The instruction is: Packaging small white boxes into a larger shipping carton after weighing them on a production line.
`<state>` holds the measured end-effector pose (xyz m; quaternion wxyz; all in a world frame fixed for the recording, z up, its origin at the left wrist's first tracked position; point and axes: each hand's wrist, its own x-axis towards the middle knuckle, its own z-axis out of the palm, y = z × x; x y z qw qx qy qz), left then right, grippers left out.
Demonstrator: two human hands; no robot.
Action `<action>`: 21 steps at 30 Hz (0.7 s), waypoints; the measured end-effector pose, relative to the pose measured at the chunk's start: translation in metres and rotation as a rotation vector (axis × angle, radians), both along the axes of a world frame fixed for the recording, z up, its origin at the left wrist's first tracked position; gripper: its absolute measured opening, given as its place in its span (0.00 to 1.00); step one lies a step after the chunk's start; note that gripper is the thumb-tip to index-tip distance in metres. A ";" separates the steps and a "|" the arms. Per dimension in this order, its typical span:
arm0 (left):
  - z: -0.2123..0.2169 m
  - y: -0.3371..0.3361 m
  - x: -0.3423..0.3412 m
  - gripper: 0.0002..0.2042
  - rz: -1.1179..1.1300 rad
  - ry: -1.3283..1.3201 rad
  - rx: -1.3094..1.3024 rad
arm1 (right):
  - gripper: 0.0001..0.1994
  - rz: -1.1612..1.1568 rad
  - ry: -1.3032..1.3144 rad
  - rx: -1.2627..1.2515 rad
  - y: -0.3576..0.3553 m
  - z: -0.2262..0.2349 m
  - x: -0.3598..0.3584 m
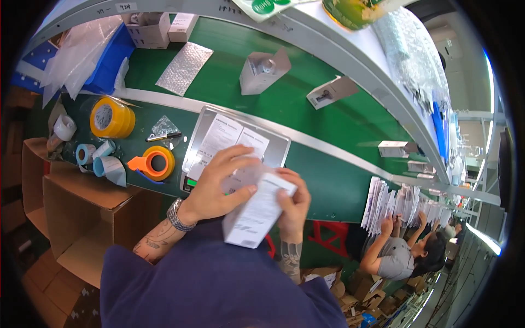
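A tall white printed carton (254, 213) is tilted between my hands, in front of the bench edge. My right hand (294, 205) grips its right side, thumb on the printed face. My left hand (221, 183) is at its upper left end, thumb against the edge and fingers curved around a blurred part that looks like a flap. Whatever is inside the carton is hidden. Just beyond my hands stands a weighing scale (192, 158) with a metal plate and a lit green display. Two white printed pieces (221, 136) lie on it, partly covered by my left hand.
Left on the green bench are yellow tape rolls (128, 121), an orange tape dispenser (156, 163), label rolls (104, 164) and a pen (167, 136). Open cartons (257, 82) and bubble wrap (186, 68) lie beyond. A shelf crosses overhead; a co-worker (396, 257) handles white cartons at right.
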<state>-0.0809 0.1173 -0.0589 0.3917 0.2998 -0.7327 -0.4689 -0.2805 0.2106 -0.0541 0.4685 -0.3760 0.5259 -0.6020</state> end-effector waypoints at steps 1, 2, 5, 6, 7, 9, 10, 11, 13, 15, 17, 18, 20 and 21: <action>0.001 -0.003 -0.002 0.22 0.120 -0.136 -0.038 | 0.15 0.015 0.010 -0.009 0.002 -0.005 -0.020; 0.001 -0.005 -0.003 0.25 0.245 -0.272 -0.073 | 0.16 -0.170 -0.034 0.084 0.001 -0.009 -0.039; -0.010 -0.006 0.003 0.28 0.349 -0.407 -0.090 | 0.17 -0.460 0.020 0.294 -0.019 -0.031 -0.062; -0.024 -0.006 0.013 0.29 0.332 -0.420 -0.067 | 0.17 -0.440 0.028 0.280 -0.032 -0.043 -0.064; -0.033 -0.007 0.020 0.29 0.314 -0.433 -0.046 | 0.19 -0.398 0.184 0.253 -0.045 -0.055 -0.062; -0.035 -0.005 0.027 0.30 0.333 -0.444 -0.035 | 0.23 -0.302 0.485 0.181 -0.078 -0.074 -0.052; -0.029 -0.006 0.033 0.29 0.330 -0.404 0.083 | 0.25 -0.258 0.629 0.136 -0.100 -0.076 -0.045; -0.022 -0.007 0.041 0.29 0.319 -0.365 0.196 | 0.25 -0.248 0.620 0.109 -0.128 -0.068 -0.041; -0.006 -0.008 0.056 0.28 0.285 -0.281 0.413 | 0.30 -0.247 0.646 -0.104 -0.199 -0.042 -0.037; 0.010 -0.010 0.059 0.29 0.302 -0.236 0.402 | 0.24 -0.224 0.708 -0.038 -0.260 -0.036 -0.020; 0.028 -0.003 0.058 0.31 0.335 -0.126 0.440 | 0.21 -0.150 0.806 -0.026 -0.305 -0.049 -0.021; 0.031 -0.001 0.060 0.31 0.355 -0.067 0.471 | 0.17 -0.064 0.916 0.019 -0.318 -0.053 -0.019; 0.033 0.003 0.072 0.32 0.417 -0.109 0.293 | 0.08 -0.052 0.807 -0.176 -0.314 -0.044 -0.005; 0.031 0.000 0.079 0.32 0.469 -0.157 0.122 | 0.08 -0.030 0.808 -0.188 -0.305 -0.028 0.011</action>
